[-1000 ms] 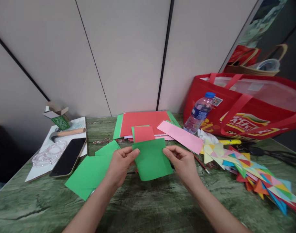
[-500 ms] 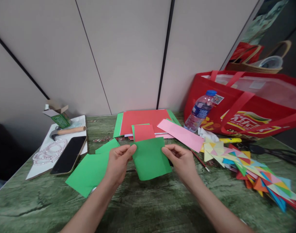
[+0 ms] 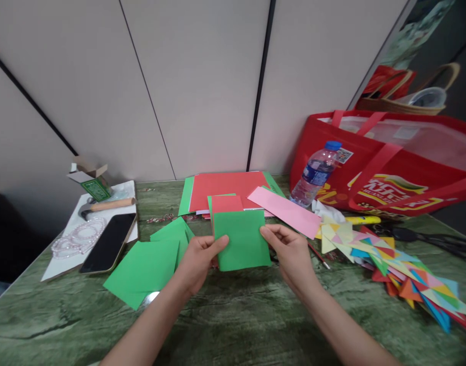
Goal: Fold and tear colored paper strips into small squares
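Note:
Between my two hands a square of green paper point(image 3: 242, 243) is held up above the table, nearly upright and facing me. My left hand point(image 3: 203, 259) pinches its left edge, thumb in front. My right hand point(image 3: 288, 249) grips the right edge between thumb and fingers. Behind the square, partly covered by it, lie smaller red sheets point(image 3: 226, 203) with green paper under them. More green paper pieces point(image 3: 143, 267) overlap on the table left of my left hand. A pink paper strip point(image 3: 284, 209) lies slanted beyond my right hand.
Large red and green sheets point(image 3: 229, 185) lie at the wall. On the left are a phone point(image 3: 109, 244), a hammer point(image 3: 111, 205), bead strings point(image 3: 80, 236) and a small box point(image 3: 93, 185). A water bottle point(image 3: 315, 175), a red bag point(image 3: 370, 173) and folded coloured paper point(image 3: 404, 269) stand right.
The green square has straightened and shifted slightly right and up. My left hand has moved right with it, uncovering more of the green pieces on the table.

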Demonstrator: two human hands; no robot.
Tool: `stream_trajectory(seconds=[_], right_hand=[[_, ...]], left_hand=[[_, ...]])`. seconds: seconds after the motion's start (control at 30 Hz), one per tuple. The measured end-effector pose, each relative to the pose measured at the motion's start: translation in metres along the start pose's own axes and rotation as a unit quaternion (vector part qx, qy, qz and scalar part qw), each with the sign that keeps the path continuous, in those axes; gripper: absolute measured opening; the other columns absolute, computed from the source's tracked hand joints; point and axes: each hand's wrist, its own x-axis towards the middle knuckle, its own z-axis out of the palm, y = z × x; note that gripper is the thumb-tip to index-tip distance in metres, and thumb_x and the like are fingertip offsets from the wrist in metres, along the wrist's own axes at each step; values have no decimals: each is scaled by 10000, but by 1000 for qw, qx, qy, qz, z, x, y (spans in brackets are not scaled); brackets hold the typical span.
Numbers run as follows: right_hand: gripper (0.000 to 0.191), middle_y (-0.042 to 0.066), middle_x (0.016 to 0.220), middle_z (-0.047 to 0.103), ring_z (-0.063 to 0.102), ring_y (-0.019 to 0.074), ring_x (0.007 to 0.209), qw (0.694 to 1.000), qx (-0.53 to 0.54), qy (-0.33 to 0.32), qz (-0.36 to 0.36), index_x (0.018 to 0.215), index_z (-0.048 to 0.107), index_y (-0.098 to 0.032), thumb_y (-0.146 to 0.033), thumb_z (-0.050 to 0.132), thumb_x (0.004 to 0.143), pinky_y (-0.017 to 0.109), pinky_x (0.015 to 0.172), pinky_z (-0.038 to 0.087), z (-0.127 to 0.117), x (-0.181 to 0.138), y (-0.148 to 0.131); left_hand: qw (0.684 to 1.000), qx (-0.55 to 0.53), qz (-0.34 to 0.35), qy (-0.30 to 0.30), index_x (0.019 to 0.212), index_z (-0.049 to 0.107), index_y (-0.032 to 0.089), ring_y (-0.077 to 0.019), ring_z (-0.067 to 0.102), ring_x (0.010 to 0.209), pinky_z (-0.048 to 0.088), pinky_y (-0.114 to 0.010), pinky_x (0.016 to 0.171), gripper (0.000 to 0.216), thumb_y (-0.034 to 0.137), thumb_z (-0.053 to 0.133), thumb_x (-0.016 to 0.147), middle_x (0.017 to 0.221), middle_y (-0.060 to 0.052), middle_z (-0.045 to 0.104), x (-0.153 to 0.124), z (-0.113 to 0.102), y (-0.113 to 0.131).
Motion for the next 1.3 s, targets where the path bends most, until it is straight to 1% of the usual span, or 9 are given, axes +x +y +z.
stream_trajectory(seconds=[0.13,0.27,0.47,0.57,0.7,0.9,1.03,1.17,1.3], right_hand=[[180,-26,563,598,431,73,500,1000,1,8,17,633,669,-159,-312,733,563,202,466,333,2,-1,0],[190,-35,524,578,385,59,456,1000,-5,14,23,639,671,-153,-316,734,562,189,417,283,3,-1,0],[201,-18,568,628,463,82,499,999,27,25,26,643,670,-154,-315,743,549,211,480,343,2,2,1],[218,-20,546,618,445,77,474,999,29,33,33,640,667,-150,-324,749,537,205,451,324,1,3,2],[231,-36,510,578,375,54,426,999,21,32,33,640,666,-147,-334,750,533,186,388,251,1,3,0],[246,-45,489,546,355,47,423,999,19,30,33,644,661,-143,-346,750,536,177,381,241,1,1,-1],[251,-30,523,570,373,59,446,999,24,40,24,653,661,-141,-347,749,539,191,401,253,1,1,0],[246,-24,541,569,379,70,463,999,20,50,5,679,661,-148,-354,736,567,200,414,257,0,2,3],[240,-28,544,553,373,73,468,999,17,51,-2,687,658,-152,-354,730,582,203,418,267,-1,2,4]], left_hand=[[1000,-13,-2,-5,514,605,115,-120,528,486,423,-245,508,321,403,715,604,466,-13,568,1,-2,-1],[999,-35,-15,-20,577,632,105,-132,568,511,468,-255,527,298,388,724,604,514,-32,618,2,-2,-1],[993,-41,-83,-77,731,661,80,-184,638,623,546,-326,579,290,360,691,664,664,-84,688,1,-2,3],[992,-31,-74,-99,771,670,62,-202,655,684,559,-322,610,286,334,680,684,717,-108,699,0,-2,4],[995,-22,-53,-82,750,672,60,-193,652,651,566,-315,589,272,318,695,668,711,-104,699,-1,0,2],[997,-21,-32,-66,691,669,69,-175,642,596,565,-304,563,248,309,711,645,641,-73,684,-1,1,1],[995,-20,-39,-86,758,665,68,-199,654,692,565,-339,629,257,314,682,684,736,-96,697,-3,1,2],[988,-33,-54,-144,909,648,71,-251,650,847,540,-366,719,323,340,639,729,931,-144,683,-5,4,4],[987,-64,-57,-135,913,640,70,-289,645,877,532,-377,721,344,352,651,716,937,-155,681,-5,5,3]])
